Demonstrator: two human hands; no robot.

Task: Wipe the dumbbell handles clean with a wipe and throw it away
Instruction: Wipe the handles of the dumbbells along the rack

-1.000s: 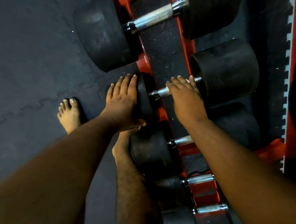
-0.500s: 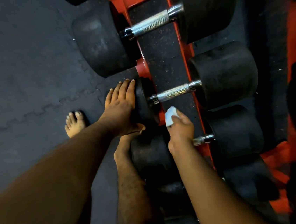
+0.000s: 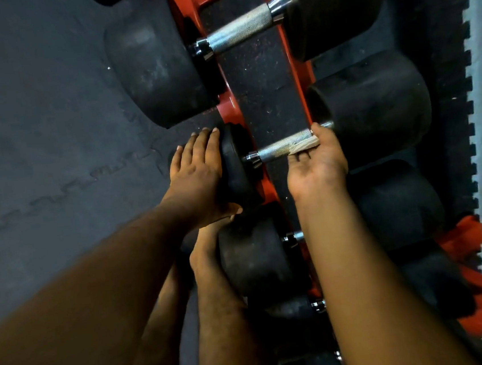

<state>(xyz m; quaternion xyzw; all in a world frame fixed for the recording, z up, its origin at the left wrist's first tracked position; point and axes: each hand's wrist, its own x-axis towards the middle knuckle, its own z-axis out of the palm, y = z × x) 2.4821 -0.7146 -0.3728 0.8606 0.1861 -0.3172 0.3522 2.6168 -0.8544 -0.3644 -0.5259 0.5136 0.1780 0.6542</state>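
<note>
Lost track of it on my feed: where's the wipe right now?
Head view, right of centre: the wipe is in the right hand, pressed under the right end of the second dumbbell's handle, beside its right weight.

One head-worn view looks steeply down, close over the dumbbell rack (image 3: 266, 96); floor (image 3: 35, 129) at left.

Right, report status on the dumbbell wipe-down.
Left hand flat on the dumbbell's end plate. Right hand holds wipe round the handle. Nothing blocking.

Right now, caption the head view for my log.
Right hand wraps wipe around dumbbell handle; left hand braces its end.
</note>
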